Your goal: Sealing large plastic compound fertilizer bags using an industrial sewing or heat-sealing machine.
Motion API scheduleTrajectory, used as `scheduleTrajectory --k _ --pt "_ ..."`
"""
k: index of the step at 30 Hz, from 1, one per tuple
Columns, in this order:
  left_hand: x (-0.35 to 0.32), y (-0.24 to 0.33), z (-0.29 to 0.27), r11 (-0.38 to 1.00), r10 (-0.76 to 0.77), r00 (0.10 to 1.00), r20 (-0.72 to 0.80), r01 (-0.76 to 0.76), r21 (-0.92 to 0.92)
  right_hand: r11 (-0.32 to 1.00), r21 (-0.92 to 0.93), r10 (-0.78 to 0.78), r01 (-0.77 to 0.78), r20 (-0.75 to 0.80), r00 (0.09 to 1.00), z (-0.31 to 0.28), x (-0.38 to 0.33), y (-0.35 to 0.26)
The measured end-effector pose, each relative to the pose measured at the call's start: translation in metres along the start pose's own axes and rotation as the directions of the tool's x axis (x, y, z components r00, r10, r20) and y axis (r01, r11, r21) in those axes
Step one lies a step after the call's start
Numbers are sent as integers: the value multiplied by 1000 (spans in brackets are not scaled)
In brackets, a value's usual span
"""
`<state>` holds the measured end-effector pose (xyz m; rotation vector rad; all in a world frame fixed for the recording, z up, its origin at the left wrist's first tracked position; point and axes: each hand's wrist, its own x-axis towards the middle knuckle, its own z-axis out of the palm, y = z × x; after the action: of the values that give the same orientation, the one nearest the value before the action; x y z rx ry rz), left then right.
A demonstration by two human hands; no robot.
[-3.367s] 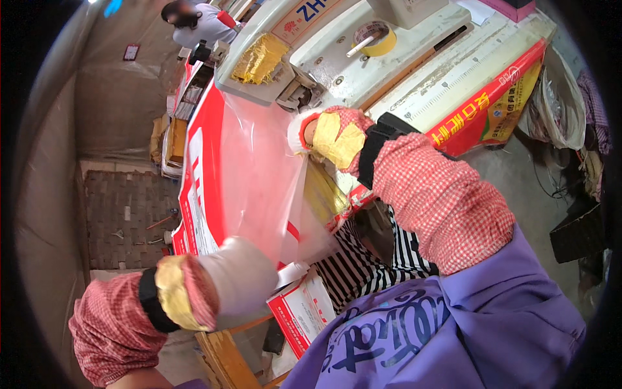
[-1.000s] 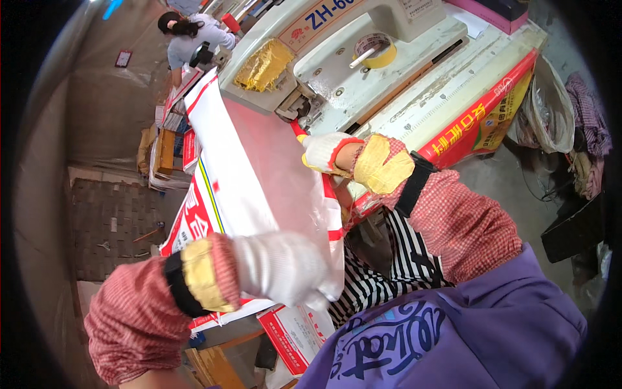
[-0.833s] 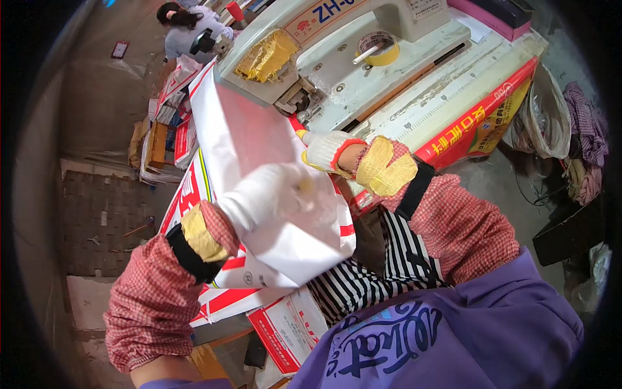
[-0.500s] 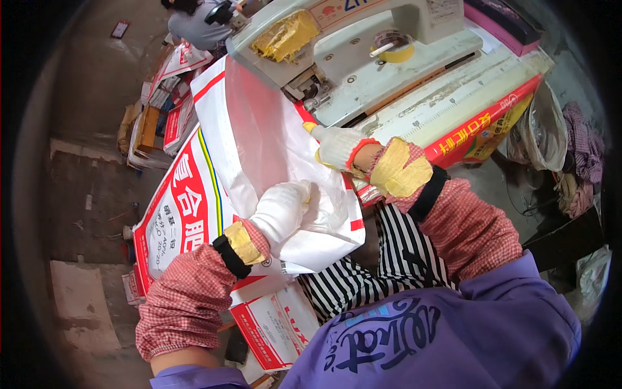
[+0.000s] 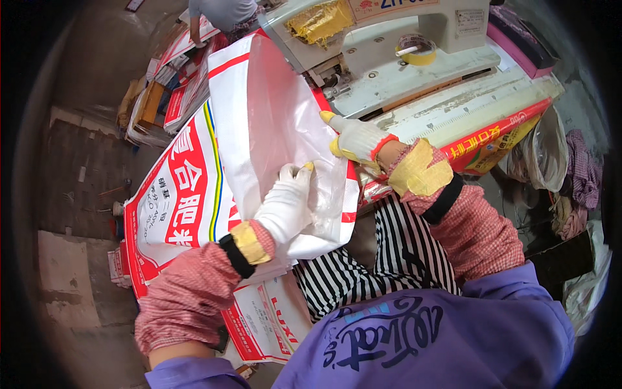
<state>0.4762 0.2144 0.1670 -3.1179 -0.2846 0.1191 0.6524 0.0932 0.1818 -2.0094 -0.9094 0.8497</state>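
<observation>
A white sack (image 5: pixel 236 142) with red panels and blue-yellow stripes lies slantwise before me, its mouth spread toward me. Clear plastic liner (image 5: pixel 330 204) bunches inside the mouth. My left hand (image 5: pixel 285 201), in a white knitted glove with a yellow fingertip, is curled closed on the liner. What its lower fingers grip is hidden. At the sack's right edge, beside the sewing machine (image 5: pixel 389 71), is my right hand (image 5: pixel 363 139), gloved in white with yellow fingertips. It is closed over that edge, its forefinger reaching along it; part of the grip is hidden.
A roll of yellow tape (image 5: pixel 421 53) rests on the machine bed. Stacked sacks (image 5: pixel 184 97) stand at the far left near another person (image 5: pixel 227 13). More printed sacks (image 5: pixel 259 321) lie below my left arm. A plastic bag (image 5: pixel 541 149) hangs at the right.
The view has shifted, so the machine sits farther right and higher. My left hand has turned a little, showing its yellow fingertip. My right hand stays at the sack's edge.
</observation>
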Motion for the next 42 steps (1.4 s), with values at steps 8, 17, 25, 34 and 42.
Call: scheduleTrajectory --k 8,17,25,34,42 --pt "10 -6 -24 675 -247 939 238 343 -653 994 -111 -14 13 -6 1000 0 -8 9" --pt "5 -46 -4 249 -486 805 339 500 -830 923 -353 -243 155 -219 945 0 -31 -15" --pt "9 -72 24 433 -414 844 341 512 -742 612 -510 -462 604 389 797 24 -22 -45" --pt "5 -59 17 346 -388 840 379 514 -785 674 -477 -400 563 405 822 -44 -23 -33" --pt "5 -67 23 437 -352 879 321 458 -774 616 -501 -528 608 310 791 -22 -17 -33"
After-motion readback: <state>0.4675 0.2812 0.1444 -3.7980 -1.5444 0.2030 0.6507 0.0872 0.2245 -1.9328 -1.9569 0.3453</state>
